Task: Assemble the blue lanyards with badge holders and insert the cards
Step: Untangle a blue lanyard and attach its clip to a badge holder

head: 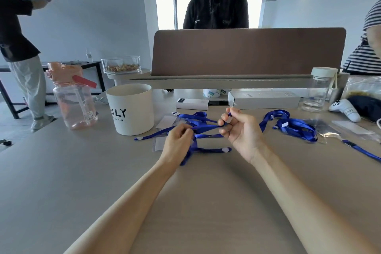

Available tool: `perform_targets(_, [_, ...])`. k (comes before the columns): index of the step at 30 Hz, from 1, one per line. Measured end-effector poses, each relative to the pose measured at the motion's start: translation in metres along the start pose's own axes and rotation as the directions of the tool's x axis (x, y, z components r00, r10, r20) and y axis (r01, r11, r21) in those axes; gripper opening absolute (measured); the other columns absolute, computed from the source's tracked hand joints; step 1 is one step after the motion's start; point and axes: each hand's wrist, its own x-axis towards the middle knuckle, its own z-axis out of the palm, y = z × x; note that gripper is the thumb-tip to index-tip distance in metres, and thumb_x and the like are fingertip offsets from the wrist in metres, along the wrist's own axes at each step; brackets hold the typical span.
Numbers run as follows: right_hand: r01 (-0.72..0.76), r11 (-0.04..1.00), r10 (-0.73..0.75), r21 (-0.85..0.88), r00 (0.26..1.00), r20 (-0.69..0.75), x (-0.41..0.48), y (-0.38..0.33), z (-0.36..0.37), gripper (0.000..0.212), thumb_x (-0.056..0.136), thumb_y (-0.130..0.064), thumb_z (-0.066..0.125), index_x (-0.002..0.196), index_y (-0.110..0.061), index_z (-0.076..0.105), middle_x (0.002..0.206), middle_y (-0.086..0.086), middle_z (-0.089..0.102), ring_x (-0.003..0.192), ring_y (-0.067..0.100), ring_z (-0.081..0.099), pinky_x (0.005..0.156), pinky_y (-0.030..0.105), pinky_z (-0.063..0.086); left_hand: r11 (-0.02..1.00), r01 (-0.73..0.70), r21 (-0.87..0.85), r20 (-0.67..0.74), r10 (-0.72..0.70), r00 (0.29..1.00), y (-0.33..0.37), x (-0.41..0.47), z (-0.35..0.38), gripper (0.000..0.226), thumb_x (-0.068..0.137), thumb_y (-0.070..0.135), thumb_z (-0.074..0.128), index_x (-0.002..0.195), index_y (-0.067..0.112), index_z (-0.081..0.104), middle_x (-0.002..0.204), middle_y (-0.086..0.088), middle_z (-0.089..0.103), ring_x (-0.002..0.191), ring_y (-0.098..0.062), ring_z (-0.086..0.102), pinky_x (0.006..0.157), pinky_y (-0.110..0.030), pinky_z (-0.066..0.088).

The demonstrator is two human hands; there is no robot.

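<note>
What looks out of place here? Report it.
Nothing is spilled or broken. The blue ribbon lanyards between the left hand and right hand lie crossed and tangled; a second bunched blue lanyard heap sits to the right.

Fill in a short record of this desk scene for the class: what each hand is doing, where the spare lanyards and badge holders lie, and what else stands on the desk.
left hand: pinching the blue lanyard
right hand: gripping the same lanyard at its end
spare lanyards: heaped on the desk, to the right of the hands
badge holders: clear sleeves lying flat by the heap
white pot: upright, left of the hands
pink bottle: upright, left of the pot
clear bottle: upright, far right
</note>
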Motion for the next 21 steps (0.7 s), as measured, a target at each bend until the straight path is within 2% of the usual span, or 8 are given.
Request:
perform_targets(4, [-0.029,0.982,0.012,-0.185,0.996,-0.093,0.003,0.009,0.002,0.018,0.100,-0.015,0.044,0.089,-0.016,0.058,0.067,-0.001,0.059,0.068,0.017,0.054,0.059,0.027,0.035,0.992,0.053,-0.115,-0.120,-0.067,0.990,0.004,0.005,-0.013,0.023,0.094,0.018,0.033,0.084,0.010,0.052,0.074,0.000,0.054,0.062,-0.012,0.043,0.056,-0.026,0.032])
perform_targets(7, [-0.012,0.985,-0.008,-0.170,0.993,-0.118,0.003,0.006,0.002,0.018,0.100,-0.014,0.046,0.087,-0.014,0.060,0.068,-0.001,0.060,0.068,0.017,0.057,0.060,0.027,0.041,0.995,0.016,-0.102,-0.006,-0.017,1.000,0.000,0.007,-0.019,0.016,0.089,0.013,0.046,0.102,0.020,0.053,0.104,-0.002,0.056,0.082,-0.013,0.049,0.068,-0.025,0.041])
perform_targets(9, [0.002,0.995,-0.011,-0.099,0.996,-0.086,0.002,0.004,0.000,0.019,0.100,-0.011,0.047,0.087,-0.012,0.061,0.069,0.001,0.063,0.068,0.018,0.061,0.062,0.028,0.049,0.998,-0.031,0.058,0.155,0.021,0.988,-0.009,0.007,-0.019,0.058,0.075,0.021,0.058,0.128,0.036,0.041,0.130,0.003,0.043,0.112,-0.012,0.044,0.087,-0.028,0.046])
perform_targets(11, [-0.012,1.000,0.012,-0.005,1.000,-0.006,-0.001,0.001,0.000,0.019,0.100,-0.010,0.046,0.088,-0.008,0.060,0.071,0.005,0.063,0.067,0.019,0.063,0.063,0.029,0.055,0.938,-0.161,0.308,0.266,0.077,0.961,-0.016,0.005,-0.011,0.082,0.070,0.032,0.066,0.138,0.051,0.024,0.138,0.016,0.035,0.128,-0.009,0.026,0.106,-0.037,0.030])
perform_targets(13, [-0.047,0.998,0.043,0.048,0.995,0.086,-0.005,0.000,0.002,0.019,0.099,-0.010,0.045,0.088,-0.007,0.060,0.073,0.007,0.062,0.065,0.020,0.063,0.061,0.028,0.057,0.875,-0.270,0.401,0.358,0.121,0.926,-0.017,0.003,-0.004,0.084,0.073,0.041,0.072,0.139,0.054,0.021,0.134,0.021,0.044,0.127,-0.006,0.030,0.110,-0.036,0.020])
perform_targets(15, [-0.057,0.995,0.045,0.079,0.989,0.141,-0.007,-0.001,0.003,0.019,0.099,-0.009,0.044,0.087,-0.007,0.060,0.072,0.007,0.061,0.065,0.020,0.064,0.062,0.028,0.058,0.928,-0.262,0.265,0.468,0.113,0.877,-0.016,0.002,-0.001,0.076,0.072,0.044,0.074,0.136,0.051,0.034,0.122,0.015,0.062,0.119,-0.008,0.052,0.110,-0.038,0.033])
perform_targets(18, [-0.019,0.990,-0.003,0.139,0.988,0.157,-0.007,-0.002,0.004,0.012,0.093,-0.010,0.048,0.086,-0.007,0.058,0.069,0.006,0.059,0.067,0.021,0.065,0.064,0.028,0.059,0.975,-0.197,0.103,0.540,0.112,0.834,-0.013,-0.002,-0.001,0.063,0.075,0.031,0.077,0.131,0.034,0.047,0.110,0.002,0.071,0.105,-0.011,0.065,0.097,-0.035,0.049])
perform_targets(21, [0.021,0.990,-0.039,0.143,0.991,0.127,-0.006,-0.002,0.001,0.013,0.093,-0.011,0.048,0.085,-0.009,0.058,0.067,0.004,0.058,0.067,0.020,0.065,0.064,0.028,0.059,0.958,-0.219,0.185,0.539,0.088,0.838,-0.008,-0.004,0.002,0.039,0.079,0.020,0.077,0.115,0.017,0.060,0.091,0.001,0.070,0.081,-0.007,0.065,0.079,-0.025,0.053])
